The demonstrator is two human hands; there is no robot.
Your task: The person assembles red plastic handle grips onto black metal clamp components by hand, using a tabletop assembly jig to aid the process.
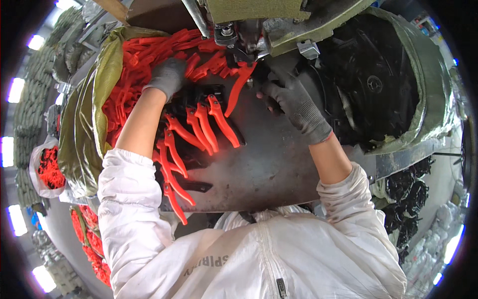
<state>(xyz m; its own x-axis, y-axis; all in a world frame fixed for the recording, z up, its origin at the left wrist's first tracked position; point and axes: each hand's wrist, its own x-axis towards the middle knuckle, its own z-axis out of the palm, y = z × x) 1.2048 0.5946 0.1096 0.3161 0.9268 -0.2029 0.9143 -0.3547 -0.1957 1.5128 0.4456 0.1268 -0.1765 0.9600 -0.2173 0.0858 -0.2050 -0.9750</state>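
Fingers of the gloved right hand [294,102], pinching an orange-handled shear [239,87] under the press head [244,37], risk crushing, while the left hand [167,77] grips loose orange handles [134,60].

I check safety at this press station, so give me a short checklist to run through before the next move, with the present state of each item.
1. Both hands gloved: ok; left hand and right hand wear grey gloves.
2. Orange handle seated under the press head: cannot tell; its top end is hidden by the machine.
3. Right hand's fingers away from the press head: not ok; they sit right beside it.
4. Left hand away from the press head: ok; it rests on the pile of orange handles.
5. Finished shears away from the press head: ok; they lie lower on the metal table.
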